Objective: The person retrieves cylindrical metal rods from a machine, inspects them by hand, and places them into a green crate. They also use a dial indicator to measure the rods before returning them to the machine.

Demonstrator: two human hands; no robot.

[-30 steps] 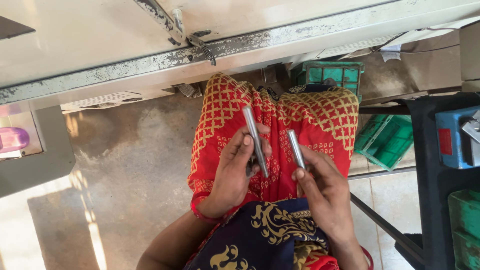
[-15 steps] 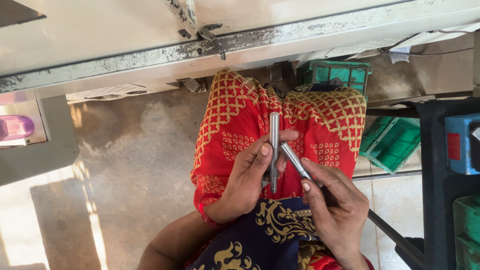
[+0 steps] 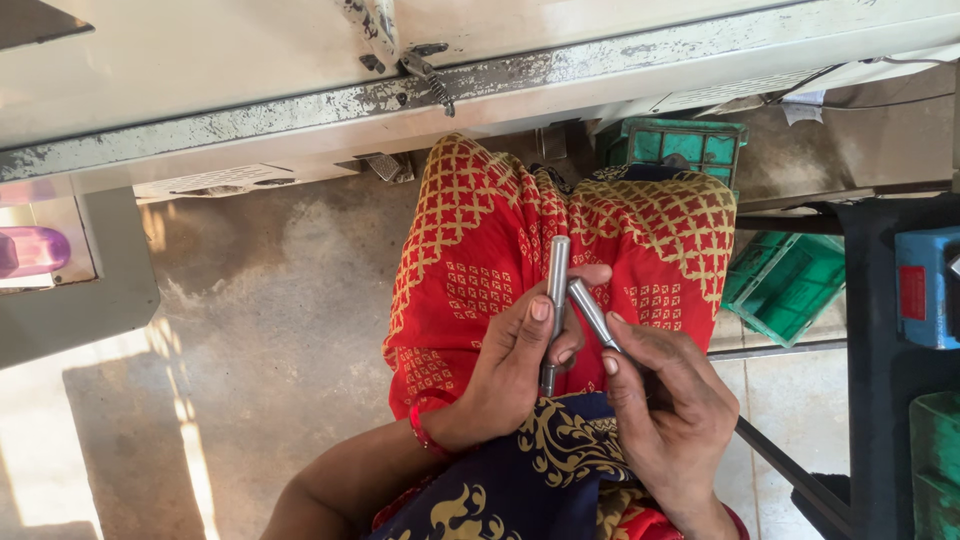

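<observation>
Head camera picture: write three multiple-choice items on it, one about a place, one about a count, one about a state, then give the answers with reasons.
1. Where do the hands hold the metal rods?
A. on the white bench
B. over the red patterned cloth on the lap
C. inside a green crate

2. How many metal rods are held?
A. one
B. two
C. four

3. How do the two rods stand to each other?
A. tips meeting at an angle
B. far apart
C. lying on the floor

Answers:
1 B: the left hand and right hand sit above the red cloth.
2 B: a long rod and a short rod show.
3 A: the short rod's tip leans against the long rod.
</observation>
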